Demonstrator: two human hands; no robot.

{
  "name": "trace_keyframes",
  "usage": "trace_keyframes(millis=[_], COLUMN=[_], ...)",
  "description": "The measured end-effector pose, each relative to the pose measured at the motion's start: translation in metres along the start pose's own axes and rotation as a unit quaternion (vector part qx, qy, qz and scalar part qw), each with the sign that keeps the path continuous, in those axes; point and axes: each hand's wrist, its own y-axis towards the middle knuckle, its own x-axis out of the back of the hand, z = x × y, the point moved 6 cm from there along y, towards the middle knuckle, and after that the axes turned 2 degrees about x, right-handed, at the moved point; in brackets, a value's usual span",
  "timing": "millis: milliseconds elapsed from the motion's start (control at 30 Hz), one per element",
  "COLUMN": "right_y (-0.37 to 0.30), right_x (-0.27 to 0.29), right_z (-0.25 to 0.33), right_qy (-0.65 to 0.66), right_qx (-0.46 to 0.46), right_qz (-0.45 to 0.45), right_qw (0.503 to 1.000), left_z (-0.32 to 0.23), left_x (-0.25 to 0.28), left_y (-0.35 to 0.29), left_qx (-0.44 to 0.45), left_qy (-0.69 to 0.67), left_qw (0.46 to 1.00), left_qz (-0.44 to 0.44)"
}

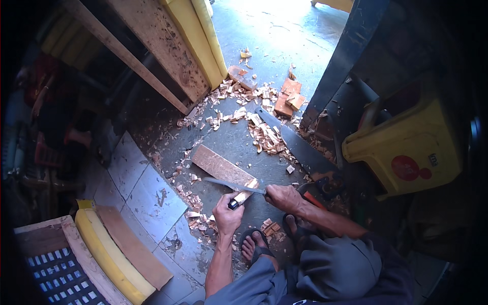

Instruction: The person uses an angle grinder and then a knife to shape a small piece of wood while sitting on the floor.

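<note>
- Well off to the right of the flat wooden board, I can see a yellow plastic stool with a red mark on it
- Down to the left of the board, a long yellow beam lies by pale floor tiles
- Just right of the board, a grey handsaw lies slantwise among the shavings
- Over the board's near end, a narrow blade crosses the work, and the right hand is closed tight about its right end
- At that same end, the left hand is clamped round a short wooden piece with a dark tip, under the blade
- Beyond the board, toward the bright doorway, reddish wood blocks sit together
- All round the board, pale wood chips are scattered
</note>
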Motion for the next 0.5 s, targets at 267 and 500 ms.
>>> trace_keyframes(millis=[267,500], right_y=[0.011,0.006], right_x=[-0.001,-0.003], right_z=[-0.014,-0.023], right_qy=[-0.023,-0.002], right_qx=[-0.102,-0.119], right_qz=[0.026,0.02], right_qw=[0.994,0.993], left_z=[0.024,0.018], left_x=[0.004,0.007], left_y=[0.003,0.006], left_qx=[0.048,0.09], left_qy=[-0.012,-0.071], left_qw=[0.999,0.993], left_qz=[-0.007,-0.011])
